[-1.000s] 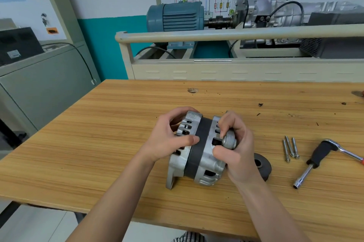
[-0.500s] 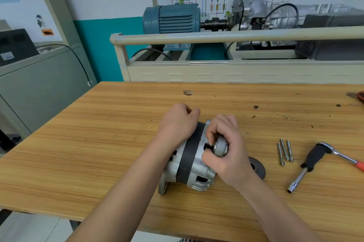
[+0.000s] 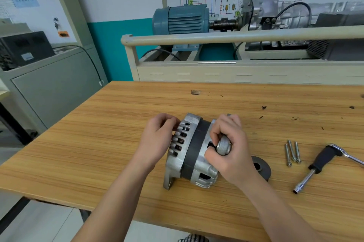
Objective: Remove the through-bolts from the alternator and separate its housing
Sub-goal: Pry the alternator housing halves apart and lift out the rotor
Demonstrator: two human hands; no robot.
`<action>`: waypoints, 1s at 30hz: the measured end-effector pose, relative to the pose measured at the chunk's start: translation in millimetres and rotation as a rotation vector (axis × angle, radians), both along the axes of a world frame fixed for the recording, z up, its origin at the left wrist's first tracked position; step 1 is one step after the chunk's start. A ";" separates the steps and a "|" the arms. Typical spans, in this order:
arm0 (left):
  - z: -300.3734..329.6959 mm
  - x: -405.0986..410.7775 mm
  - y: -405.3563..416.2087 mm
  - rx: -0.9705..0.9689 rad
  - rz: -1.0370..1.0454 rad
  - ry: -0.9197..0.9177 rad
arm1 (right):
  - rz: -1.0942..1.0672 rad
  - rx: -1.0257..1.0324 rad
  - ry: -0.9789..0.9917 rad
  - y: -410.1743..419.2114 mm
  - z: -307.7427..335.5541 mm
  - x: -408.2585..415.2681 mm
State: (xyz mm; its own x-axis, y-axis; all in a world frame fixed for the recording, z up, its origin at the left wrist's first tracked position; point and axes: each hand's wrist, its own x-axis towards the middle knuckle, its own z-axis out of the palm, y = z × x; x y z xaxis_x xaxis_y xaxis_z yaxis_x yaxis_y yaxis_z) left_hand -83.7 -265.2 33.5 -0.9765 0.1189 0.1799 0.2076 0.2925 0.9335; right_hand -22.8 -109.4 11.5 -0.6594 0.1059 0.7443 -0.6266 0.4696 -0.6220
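Since half a second ago the left hand (image 3: 157,139) has slid off the top of the alternator (image 3: 192,153) to its slotted left end; the right hand (image 3: 230,153) keeps its hold.

Right fingers curl round the round metal boss on the alternator's right end, thumb pressed against the housing beside it; left fingers curl against the vented left face. The alternator lies on its side on the wooden table (image 3: 98,143), near the front edge. A black pulley (image 3: 263,168) lies just behind the right wrist; three through-bolts (image 3: 292,153) lie further right, beside a socket wrench (image 3: 319,166).
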 end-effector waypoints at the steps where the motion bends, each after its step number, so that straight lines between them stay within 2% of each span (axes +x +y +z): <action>1: -1.1 -0.7 0.6 -0.008 0.020 -0.011 | 0.002 0.001 -0.002 0.2 0.1 0.0; 6: -6.7 -11.0 7.9 -0.014 0.081 -0.197 | 0.011 -0.053 0.018 -2.0 -0.3 -0.4; 10: -8.5 -2.5 13.9 0.144 0.040 -0.334 | -0.024 -0.104 0.079 -8.1 -1.8 -2.3; 13: -15.4 14.5 13.7 0.151 0.099 -0.237 | -0.045 -0.128 0.111 -10.4 -2.5 -3.7; 17: -35.4 33.3 14.3 0.132 0.137 0.001 | -0.106 -0.140 0.125 -14.9 -4.1 -2.8; 19: -43.8 37.3 17.2 0.256 0.197 0.061 | -0.165 -0.128 0.131 -18.3 -4.9 -2.1; 21: -51.5 36.3 20.2 0.348 0.268 0.098 | -0.217 -0.126 0.136 -21.7 -5.1 -1.8; 27: -68.6 19.6 27.5 0.311 0.457 0.085 | -0.305 -0.190 0.141 -31.0 -3.7 -0.9; 30: -72.5 15.5 31.3 0.309 0.483 0.098 | -0.357 -0.331 0.067 -28.5 1.1 -4.4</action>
State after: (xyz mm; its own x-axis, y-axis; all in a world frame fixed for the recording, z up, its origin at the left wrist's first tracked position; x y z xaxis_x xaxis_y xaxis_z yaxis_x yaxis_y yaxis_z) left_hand -68.2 -233.9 -39.0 -0.8840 -0.4082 0.2277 0.2081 0.0925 0.9737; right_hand -27.1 -137.9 12.7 -0.4903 0.5551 0.6719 -0.5062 0.4462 -0.7380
